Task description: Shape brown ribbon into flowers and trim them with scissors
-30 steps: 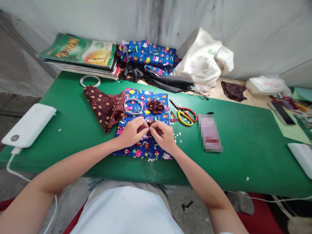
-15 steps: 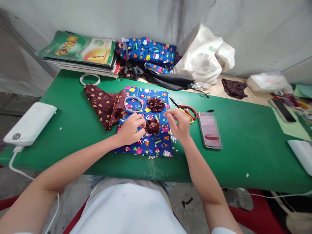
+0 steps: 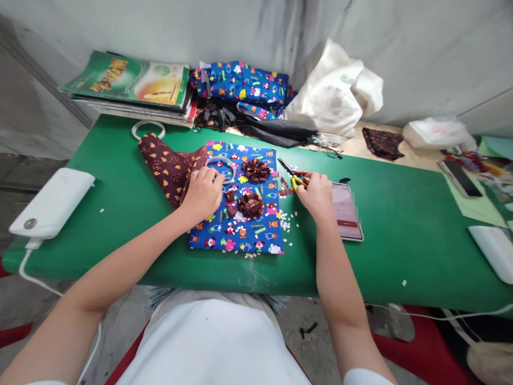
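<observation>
My left hand (image 3: 203,192) rests with curled fingers on the right part of a brown patterned cloth (image 3: 162,166). Its fingertips, partly hidden, are beside a clear tape roll (image 3: 231,170). My right hand (image 3: 317,193) is closed around the red and yellow handles of the scissors (image 3: 295,179), whose blades point away to the left. Between the hands lies a blue cartoon-print sheet (image 3: 248,240). On it sit two ruffled brown fabric flowers, one toward the back (image 3: 256,170) and one nearer me (image 3: 251,204), with small brown scraps (image 3: 231,212) beside the nearer one.
Right of the scissors lies a phone (image 3: 348,231). White paper bits (image 3: 286,219) are scattered by the sheet. A white power bank (image 3: 52,203) with a cable is at left. Books (image 3: 128,80), folded blue fabric (image 3: 244,83) and a white bag (image 3: 328,96) line the wall.
My left hand has moved left from the nearer flower onto the brown cloth. My right hand has gone right to the scissors. Brown strips now lie right of the sheet.
</observation>
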Motion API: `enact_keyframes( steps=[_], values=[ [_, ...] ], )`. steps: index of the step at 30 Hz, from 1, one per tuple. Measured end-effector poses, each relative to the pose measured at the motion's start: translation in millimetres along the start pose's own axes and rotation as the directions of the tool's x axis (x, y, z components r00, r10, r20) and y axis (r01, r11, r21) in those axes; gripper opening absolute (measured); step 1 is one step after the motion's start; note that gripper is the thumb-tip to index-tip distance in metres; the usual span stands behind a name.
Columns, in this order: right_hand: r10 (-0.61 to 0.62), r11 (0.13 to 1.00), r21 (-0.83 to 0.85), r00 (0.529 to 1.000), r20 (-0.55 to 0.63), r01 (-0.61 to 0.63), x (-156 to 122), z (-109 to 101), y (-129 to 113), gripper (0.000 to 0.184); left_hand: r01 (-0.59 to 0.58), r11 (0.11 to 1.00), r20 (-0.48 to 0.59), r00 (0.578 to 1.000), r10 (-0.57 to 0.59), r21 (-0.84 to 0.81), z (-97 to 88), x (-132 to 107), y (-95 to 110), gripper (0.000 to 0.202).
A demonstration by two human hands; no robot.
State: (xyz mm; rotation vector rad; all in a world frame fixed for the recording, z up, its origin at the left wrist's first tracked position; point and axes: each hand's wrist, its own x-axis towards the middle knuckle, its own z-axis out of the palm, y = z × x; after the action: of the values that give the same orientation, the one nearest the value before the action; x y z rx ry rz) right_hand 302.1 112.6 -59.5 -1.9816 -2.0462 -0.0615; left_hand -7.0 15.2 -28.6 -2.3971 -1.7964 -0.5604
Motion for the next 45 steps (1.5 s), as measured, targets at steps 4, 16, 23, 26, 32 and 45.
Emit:
enact_keyframes(
  steps=[4,16,23,26,32,45],
  values=[
    [0.004,0.999,0.035,1.000,0.010,-0.004,4.1,4.7,5.3,0.027,-0.017,0.999,-0.012,1.000,0.017,-0.029,7.9,-0.6,-5.3,0.024],
    [0.161,0.970,0.202,0.981,-0.107,-0.137,3.4,-9.5,-14.6,0.032,0.071,0.716,-0.095,0.977,-0.190,-0.694,-7.9,1.6,15.1,0.003],
    [-0.009,0.902,0.417,0.972,-0.237,0.110,-18.1,-23.4,-48.5,0.015,0.078,0.416,-0.027,0.970,-0.242,-0.906,-0.6,-0.3,18.9,0.025],
    [-0.134,0.872,0.428,0.957,-0.256,0.236,-30.1,-27.5,-63.1,0.026,0.075,0.425,-0.027,0.973,-0.231,-0.902,0.4,-0.4,18.5,0.029],
    [-0.239,0.853,0.414,0.944,-0.228,0.316,-44.2,-32.8,-76.6,0.040,0.066,0.431,-0.035,0.974,-0.223,-0.900,1.1,-0.9,18.8,0.024],
    [-0.405,0.841,0.277,0.880,-0.248,0.465,-51.8,-34.2,-80.0,0.043,0.059,0.442,-0.034,0.979,-0.199,-0.895,4.8,-2.7,16.9,0.016]
  ],
)
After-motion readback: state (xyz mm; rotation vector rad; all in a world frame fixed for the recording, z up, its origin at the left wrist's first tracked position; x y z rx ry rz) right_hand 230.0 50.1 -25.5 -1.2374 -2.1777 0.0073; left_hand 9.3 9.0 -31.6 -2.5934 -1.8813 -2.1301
